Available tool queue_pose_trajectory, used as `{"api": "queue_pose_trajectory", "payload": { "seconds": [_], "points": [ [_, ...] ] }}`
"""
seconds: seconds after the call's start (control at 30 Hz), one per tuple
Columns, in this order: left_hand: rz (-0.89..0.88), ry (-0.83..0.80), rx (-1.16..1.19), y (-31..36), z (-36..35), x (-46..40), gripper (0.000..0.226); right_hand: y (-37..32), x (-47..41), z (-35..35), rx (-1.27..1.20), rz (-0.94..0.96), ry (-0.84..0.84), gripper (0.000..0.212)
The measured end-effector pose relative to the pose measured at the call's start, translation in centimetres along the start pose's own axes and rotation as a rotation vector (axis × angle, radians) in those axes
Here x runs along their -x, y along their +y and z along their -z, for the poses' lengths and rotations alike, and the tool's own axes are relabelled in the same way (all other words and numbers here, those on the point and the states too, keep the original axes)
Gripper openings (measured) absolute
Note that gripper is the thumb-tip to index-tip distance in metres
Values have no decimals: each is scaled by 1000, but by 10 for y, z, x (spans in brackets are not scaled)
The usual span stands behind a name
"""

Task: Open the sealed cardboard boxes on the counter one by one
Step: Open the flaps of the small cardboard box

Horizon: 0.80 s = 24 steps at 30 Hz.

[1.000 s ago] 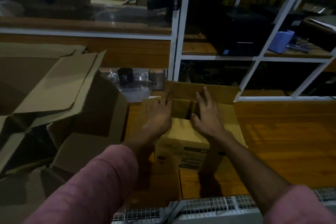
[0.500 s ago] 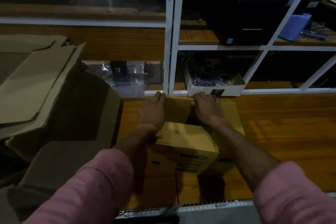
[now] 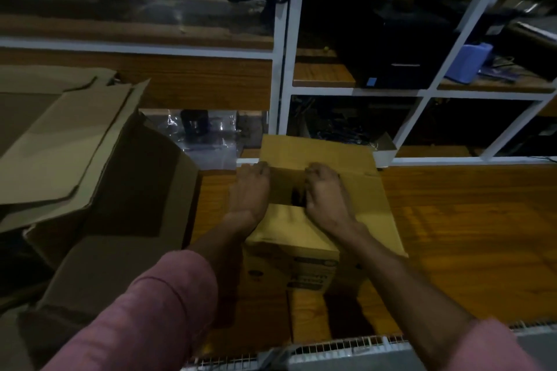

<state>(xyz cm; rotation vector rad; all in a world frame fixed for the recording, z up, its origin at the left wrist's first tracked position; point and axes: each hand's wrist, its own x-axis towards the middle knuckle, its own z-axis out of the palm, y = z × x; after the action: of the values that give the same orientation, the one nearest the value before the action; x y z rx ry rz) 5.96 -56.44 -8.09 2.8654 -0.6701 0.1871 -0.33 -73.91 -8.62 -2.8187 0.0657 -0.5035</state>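
A small cardboard box (image 3: 291, 259) with a printed label on its near face is seen standing on the wooden worktop (image 3: 467, 235), close to the near edge and in front of a white-framed shelf unit (image 3: 283, 69). Its top is already parted: the far flap (image 3: 316, 149) is raised, the near flap (image 3: 286, 226) and the right flap (image 3: 373, 208) are folded outward, and a dark gap is visible at the centre. The left hand (image 3: 248, 193) and the right hand (image 3: 327, 194) are laid on the inner flaps, fingers curled over their far edges, seemingly pressing them apart. This box is judged nearly open; only the full spreading of the flaps remains. Larger opened cartons (image 3: 90, 166) are piled at the left. No sealed box is visible.
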Motion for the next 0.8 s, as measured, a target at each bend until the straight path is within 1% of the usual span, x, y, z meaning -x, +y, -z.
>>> {"api": "queue_pose_trajectory", "payload": {
  "seconds": [0.07, 0.1, 0.13, 0.17, 0.23, 0.33, 0.4, 0.43, 0.5, 0.57, 0.63, 0.7, 0.73, 0.8],
  "points": [
    [-98, 14, -26, 5, 6, 7, 34, -19, 21, 2, -188, -141, -32, 25],
    [-133, 4, -41, 10, 9, 12, 30, -23, 27, 1, -227, -225, -81, 26],
    [-142, -7, -55, 18, 12, 18, 26, -24, 31, 1, -210, -284, -127, 28],
    [-135, -15, -63, 26, 13, 24, 25, -23, 34, 2, -143, -305, -143, 30],
    [-129, -35, -55, 40, 12, 40, 30, -20, 40, 4, -3, -305, -122, 33],
    [-145, -30, -65, 45, 3, 60, 40, -16, 50, 17, 71, -284, -10, 32],
    [-108, 13, -51, 40, 1, 66, 42, -6, 58, 30, 118, -294, 66, 38],
    [-93, 30, -45, 38, 1, 67, 43, 3, 62, 37, 158, -325, 86, 43],
    [-83, 48, -50, 35, 1, 68, 46, 24, 70, 46, 261, -407, 68, 49],
    [-67, 67, -63, 34, 2, 69, 47, 41, 82, 50, 310, -531, 15, 46],
    [-48, 81, -70, 35, 3, 71, 45, 52, 95, 50, 184, -700, -18, 32],
    [-41, 97, -71, 37, 5, 72, 43, 55, 101, 46, -52, -881, -47, 24],
    [-40, 107, -71, 38, 5, 72, 42, 57, 102, 43, -136, -933, -36, 26],
    [-37, 123, -66, 38, 3, 71, 40, 59, 100, 38, -198, -951, 6, 28]
  ]
}}
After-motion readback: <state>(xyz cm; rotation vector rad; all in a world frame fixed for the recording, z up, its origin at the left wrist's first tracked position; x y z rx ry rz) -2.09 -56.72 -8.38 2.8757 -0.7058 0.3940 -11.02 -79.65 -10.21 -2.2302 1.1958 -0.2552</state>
